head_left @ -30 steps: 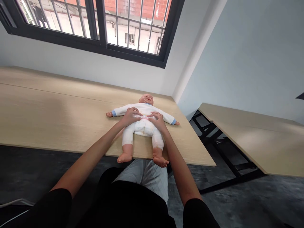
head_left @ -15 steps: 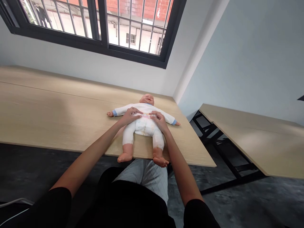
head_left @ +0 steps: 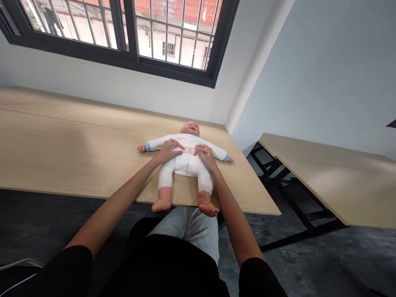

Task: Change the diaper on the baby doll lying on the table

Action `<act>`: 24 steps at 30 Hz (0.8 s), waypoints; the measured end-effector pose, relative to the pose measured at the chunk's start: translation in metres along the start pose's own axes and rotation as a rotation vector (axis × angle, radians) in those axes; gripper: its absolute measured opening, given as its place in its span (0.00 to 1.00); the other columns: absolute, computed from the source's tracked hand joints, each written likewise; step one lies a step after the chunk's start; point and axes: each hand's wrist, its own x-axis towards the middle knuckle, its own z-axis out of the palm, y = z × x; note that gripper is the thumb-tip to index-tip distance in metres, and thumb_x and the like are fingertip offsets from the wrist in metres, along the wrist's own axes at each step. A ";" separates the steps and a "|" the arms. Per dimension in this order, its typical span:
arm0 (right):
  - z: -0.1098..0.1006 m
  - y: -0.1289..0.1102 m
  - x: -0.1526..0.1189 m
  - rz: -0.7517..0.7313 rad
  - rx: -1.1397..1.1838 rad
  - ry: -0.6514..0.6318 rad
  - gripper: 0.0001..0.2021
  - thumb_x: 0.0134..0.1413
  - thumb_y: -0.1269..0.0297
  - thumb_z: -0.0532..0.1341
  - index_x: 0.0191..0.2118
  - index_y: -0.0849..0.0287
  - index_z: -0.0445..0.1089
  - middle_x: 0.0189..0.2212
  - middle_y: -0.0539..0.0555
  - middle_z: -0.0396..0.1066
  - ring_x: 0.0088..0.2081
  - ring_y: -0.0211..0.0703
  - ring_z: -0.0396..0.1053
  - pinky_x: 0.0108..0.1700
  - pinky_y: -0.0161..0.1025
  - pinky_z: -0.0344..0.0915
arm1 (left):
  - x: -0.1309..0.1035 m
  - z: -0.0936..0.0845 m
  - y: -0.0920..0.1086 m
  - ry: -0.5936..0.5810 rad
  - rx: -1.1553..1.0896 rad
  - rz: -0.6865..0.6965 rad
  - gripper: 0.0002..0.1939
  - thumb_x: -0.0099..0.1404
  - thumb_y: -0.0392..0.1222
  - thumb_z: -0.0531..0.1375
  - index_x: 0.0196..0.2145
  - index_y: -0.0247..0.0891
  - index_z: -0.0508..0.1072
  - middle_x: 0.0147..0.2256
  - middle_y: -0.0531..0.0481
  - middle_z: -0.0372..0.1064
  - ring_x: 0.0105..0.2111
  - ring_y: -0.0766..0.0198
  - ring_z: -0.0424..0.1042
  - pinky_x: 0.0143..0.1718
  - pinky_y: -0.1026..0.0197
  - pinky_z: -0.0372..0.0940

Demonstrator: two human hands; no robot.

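A baby doll [head_left: 186, 166] lies on its back on the wooden table, head away from me and feet at the near edge. It wears a white top [head_left: 192, 140] with blue cuffs and white bottoms, with a pink and yellow print at the waist. My left hand [head_left: 170, 151] rests on the left side of the doll's waist, thumb and forefinger apart. On the other side of the print, my right hand [head_left: 205, 156] has its thumb and fingers bent close together at the cloth. Whatever lies between those fingertips is too small to make out.
The table [head_left: 93, 152] runs left along the wall under a barred window [head_left: 173, 37]. To the right, across a gap, stands a second table [head_left: 328, 177] on a black metal frame [head_left: 297, 206]. A white cable [head_left: 21, 262] shows at the lower left.
My right hand's fingers have drawn up and bent closer together at the doll's waist. My left hand stays nearly in place. The whole view has shifted slightly.
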 end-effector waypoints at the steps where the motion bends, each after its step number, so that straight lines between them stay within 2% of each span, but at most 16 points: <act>1: 0.000 0.001 0.001 -0.001 0.011 0.000 0.19 0.63 0.55 0.57 0.26 0.61 0.73 0.46 0.58 0.73 0.55 0.46 0.64 0.61 0.42 0.52 | 0.000 0.000 0.000 0.002 0.002 0.003 0.07 0.58 0.43 0.63 0.33 0.42 0.81 0.39 0.49 0.74 0.49 0.53 0.67 0.59 0.49 0.57; 5: 0.001 0.004 0.003 -0.010 0.061 0.009 0.21 0.64 0.55 0.55 0.24 0.61 0.72 0.45 0.57 0.73 0.52 0.45 0.65 0.59 0.41 0.54 | 0.000 0.000 0.000 0.003 -0.007 0.008 0.06 0.57 0.43 0.63 0.31 0.41 0.79 0.38 0.48 0.74 0.47 0.53 0.68 0.58 0.50 0.59; 13: 0.003 0.012 0.006 0.005 0.151 0.047 0.16 0.61 0.52 0.56 0.38 0.59 0.74 0.45 0.56 0.74 0.49 0.47 0.67 0.55 0.42 0.60 | -0.001 0.000 -0.003 -0.001 -0.010 -0.011 0.05 0.57 0.42 0.63 0.27 0.40 0.78 0.41 0.46 0.71 0.47 0.52 0.69 0.55 0.50 0.61; 18: 0.003 0.013 0.006 0.002 0.176 0.054 0.17 0.58 0.49 0.57 0.39 0.57 0.74 0.46 0.56 0.74 0.51 0.49 0.67 0.57 0.43 0.60 | -0.001 0.000 -0.001 -0.021 -0.012 -0.014 0.09 0.57 0.39 0.61 0.35 0.41 0.80 0.41 0.48 0.73 0.49 0.52 0.68 0.57 0.50 0.60; 24: 0.003 0.011 0.005 0.017 0.180 0.045 0.17 0.57 0.48 0.59 0.39 0.56 0.74 0.46 0.56 0.75 0.52 0.49 0.67 0.57 0.43 0.60 | -0.003 0.000 0.000 -0.043 0.031 -0.027 0.13 0.60 0.42 0.61 0.42 0.43 0.81 0.44 0.47 0.70 0.53 0.51 0.64 0.61 0.48 0.55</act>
